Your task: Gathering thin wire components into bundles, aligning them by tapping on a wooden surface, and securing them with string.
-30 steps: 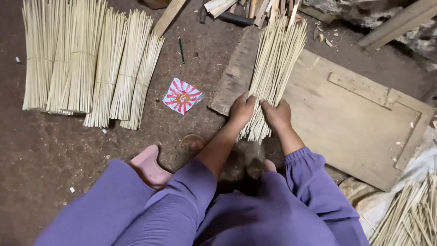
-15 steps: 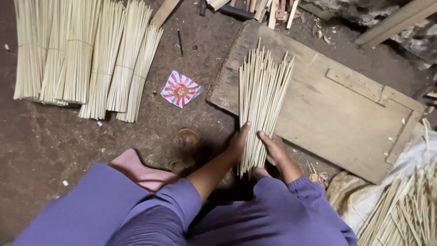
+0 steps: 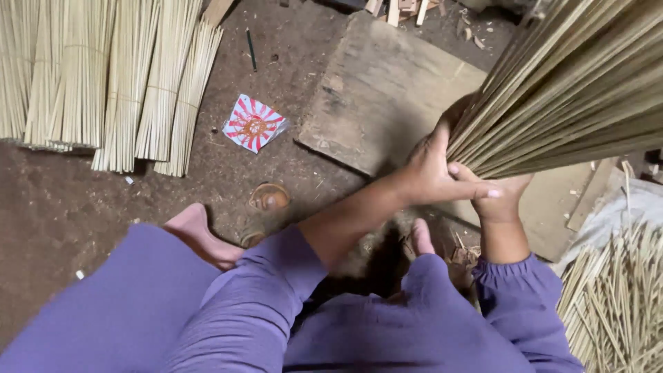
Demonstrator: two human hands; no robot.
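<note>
A thick bundle of thin pale bamboo sticks (image 3: 573, 90) rises from my hands toward the upper right, close to the camera. My left hand (image 3: 431, 169) wraps around the bundle's lower end from the left. My right hand (image 3: 501, 197) grips the same end from below. Both arms wear purple sleeves. Under the hands lies a worn wooden board (image 3: 380, 90) on the dirt floor.
Several tied bundles of sticks (image 3: 117, 83) lie at the upper left. A red-and-white paper wrapper (image 3: 253, 124) and a small round tin (image 3: 268, 198) sit on the dirt. My bare foot (image 3: 200, 235) rests at the left. Loose sticks (image 3: 615, 304) pile at the lower right.
The stick bundle, flat on the board earlier, has been lifted and swung up toward the upper right, close to the camera. Both hands stayed on its lower end.
</note>
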